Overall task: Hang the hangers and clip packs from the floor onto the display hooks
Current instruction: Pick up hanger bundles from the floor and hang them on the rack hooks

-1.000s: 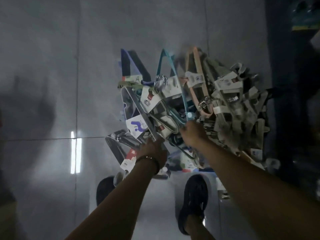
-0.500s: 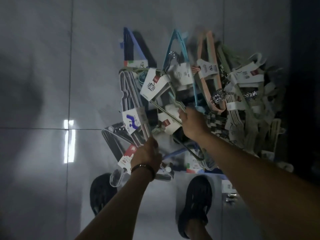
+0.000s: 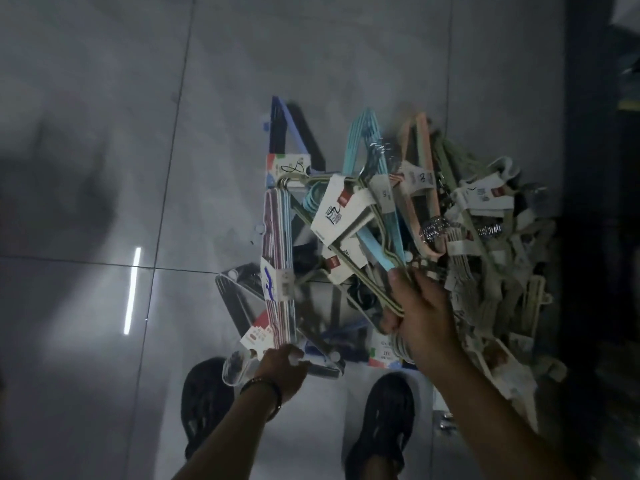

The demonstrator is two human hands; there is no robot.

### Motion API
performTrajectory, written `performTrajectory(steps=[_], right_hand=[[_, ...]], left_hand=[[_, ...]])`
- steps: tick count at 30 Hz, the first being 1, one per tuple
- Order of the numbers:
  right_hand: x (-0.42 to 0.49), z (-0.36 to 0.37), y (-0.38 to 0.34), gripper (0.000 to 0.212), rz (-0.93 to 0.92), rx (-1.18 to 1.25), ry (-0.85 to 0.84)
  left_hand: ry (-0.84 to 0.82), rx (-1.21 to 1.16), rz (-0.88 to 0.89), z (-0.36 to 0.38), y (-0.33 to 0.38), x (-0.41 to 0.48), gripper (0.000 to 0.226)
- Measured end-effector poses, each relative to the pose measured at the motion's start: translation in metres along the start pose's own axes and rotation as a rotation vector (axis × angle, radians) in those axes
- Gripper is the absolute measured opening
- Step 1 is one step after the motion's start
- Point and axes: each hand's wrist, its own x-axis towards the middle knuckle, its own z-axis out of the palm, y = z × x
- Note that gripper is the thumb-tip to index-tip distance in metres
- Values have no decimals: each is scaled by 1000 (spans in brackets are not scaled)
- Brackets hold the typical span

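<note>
A heap of banded hanger packs [image 3: 485, 244] lies on the grey tiled floor in front of me. My right hand [image 3: 419, 313] grips a pack of thin green hangers [image 3: 346, 216] with a white label, raised above the heap. My left hand [image 3: 282, 367] grips the lower end of a pack of purple and blue hangers [image 3: 277, 258] with a white and blue band. Teal hangers [image 3: 367, 143], pink hangers [image 3: 424, 150] and dark blue hangers [image 3: 278, 133] lie further back. No display hooks are in view.
My two dark shoes [image 3: 381, 424] stand on the floor [image 3: 104, 168] just behind the heap. A dark shelf unit [image 3: 602, 237] runs along the right edge. A clear plastic piece [image 3: 235, 368] lies by my left hand.
Both hands have pulled back toward me with their packs. The green pack has risen out of the heap and the purple and blue pack has slid nearer my feet.
</note>
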Motion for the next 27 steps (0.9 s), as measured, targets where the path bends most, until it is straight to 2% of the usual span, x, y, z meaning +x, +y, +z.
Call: performTrajectory(steps=[5, 7, 9, 11, 13, 15, 17, 19, 20, 21, 23, 25, 27], right_hand=[[10, -25, -38, 32, 444, 606, -55], [20, -31, -42, 30, 572, 706, -100], [24, -21, -34, 31, 610, 530, -128], [23, 2, -29, 26, 560, 362, -138], [19, 18, -28, 26, 490, 351, -138], [14, 20, -31, 29, 511, 516, -190], [6, 14, -28, 30, 642, 811, -360], [-9, 17, -25, 23, 740, 955, -511], [-15, 21, -21, 21, 713, 852, -490], [-19, 26, -14, 22, 610, 635, -409], [-25, 34, -3, 24, 290, 95, -158], [-25, 33, 5, 8, -23, -298, 57], [-23, 31, 7, 26, -195, -458, 97]], left_hand=[[50, -60, 1, -4, -5, 8, 45], [13, -151, 21, -9, -1, 6, 53], [9, -304, 2, -10, 4, 5, 57], [5, -421, -4, -8, 11, 5, 51], [-6, -481, 28, -13, 26, -7, 61], [-35, -603, -12, -19, 37, -14, 56], [-28, -724, -64, -22, 38, -11, 42], [23, -672, -47, -19, 32, -3, 41], [73, -587, -34, -11, 22, 11, 46], [101, -488, -8, -6, 16, 16, 51], [148, -385, 100, -12, 27, -1, 39], [203, -528, 161, -31, 47, -29, 13], [126, -864, 89, -39, 50, -33, 10]])
